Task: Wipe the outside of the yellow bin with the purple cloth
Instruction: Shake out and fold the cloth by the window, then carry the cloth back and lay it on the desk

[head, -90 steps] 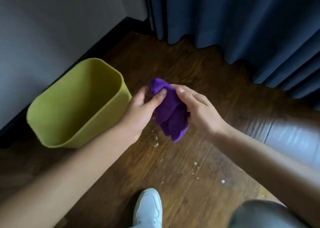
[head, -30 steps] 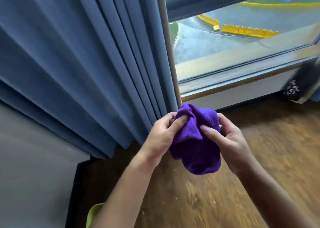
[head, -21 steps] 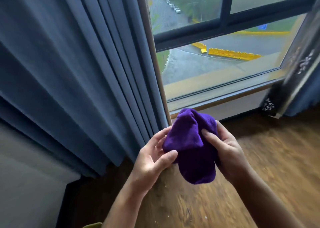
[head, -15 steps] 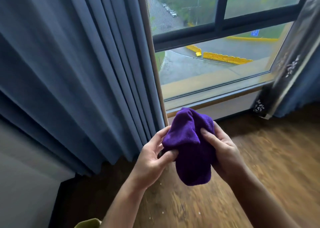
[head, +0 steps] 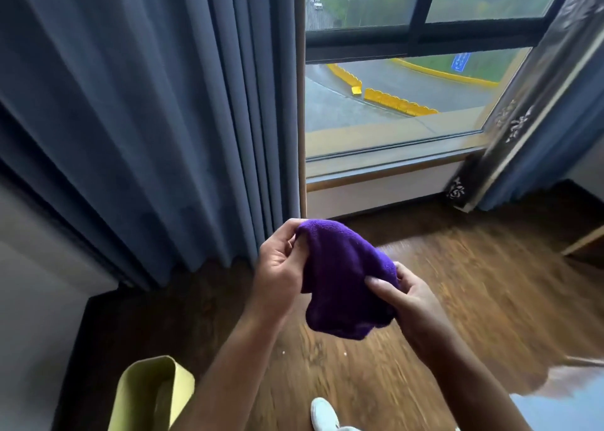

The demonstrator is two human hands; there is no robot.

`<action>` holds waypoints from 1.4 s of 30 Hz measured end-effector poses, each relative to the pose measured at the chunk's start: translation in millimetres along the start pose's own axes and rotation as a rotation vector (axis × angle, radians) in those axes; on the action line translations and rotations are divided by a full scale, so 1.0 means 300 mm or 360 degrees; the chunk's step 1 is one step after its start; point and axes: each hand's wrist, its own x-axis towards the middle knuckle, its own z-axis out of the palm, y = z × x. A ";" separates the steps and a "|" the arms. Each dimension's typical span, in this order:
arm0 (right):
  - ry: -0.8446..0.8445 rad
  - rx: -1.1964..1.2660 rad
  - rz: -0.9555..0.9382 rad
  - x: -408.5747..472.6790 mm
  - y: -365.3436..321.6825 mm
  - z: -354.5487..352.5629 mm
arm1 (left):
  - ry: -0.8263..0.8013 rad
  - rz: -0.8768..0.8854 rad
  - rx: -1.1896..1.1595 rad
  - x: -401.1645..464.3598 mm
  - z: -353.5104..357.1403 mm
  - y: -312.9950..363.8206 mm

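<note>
The purple cloth (head: pixel 343 283) is bunched up in mid-air in front of me, above the wooden floor. My left hand (head: pixel 281 267) pinches its upper left edge. My right hand (head: pixel 402 296) grips its lower right side with the thumb pressed on the fabric. Only one corner of the yellow bin (head: pixel 147 394) shows, at the bottom left, below my left forearm; most of the bin is out of frame. Neither hand touches the bin.
Blue curtains (head: pixel 147 120) hang at the left, down to the floor. A large window (head: pixel 392 103) with a low sill is straight ahead. A patterned curtain (head: pixel 523 103) hangs at the right. A white shoe (head: pixel 323 412) shows at the bottom edge. A grey wall stands at the far left.
The view has tipped down a little, so more of the yellow bin shows at the bottom left. My hands have pulled apart, spreading the cloth wider between them.
</note>
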 end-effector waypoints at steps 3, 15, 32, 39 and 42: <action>0.0034 -0.0151 0.0122 -0.053 0.041 -0.009 | 0.0048 -0.0042 -0.0062 -0.055 -0.024 -0.010; -0.0800 -0.0668 -0.0090 0.000 0.034 0.076 | 0.0295 -0.0199 -0.0045 -0.275 -0.082 0.022; -0.1910 -0.0960 -0.0529 -0.124 0.151 0.280 | 0.2198 -0.0236 0.0286 -0.834 -0.053 -0.015; -0.2107 -0.1043 -0.0760 -0.312 0.187 0.363 | 0.2895 -0.0094 0.0458 -1.153 0.021 -0.050; -0.2203 -0.1063 -0.0838 -0.405 0.211 0.413 | 0.2931 -0.0218 0.0426 -1.243 0.032 -0.055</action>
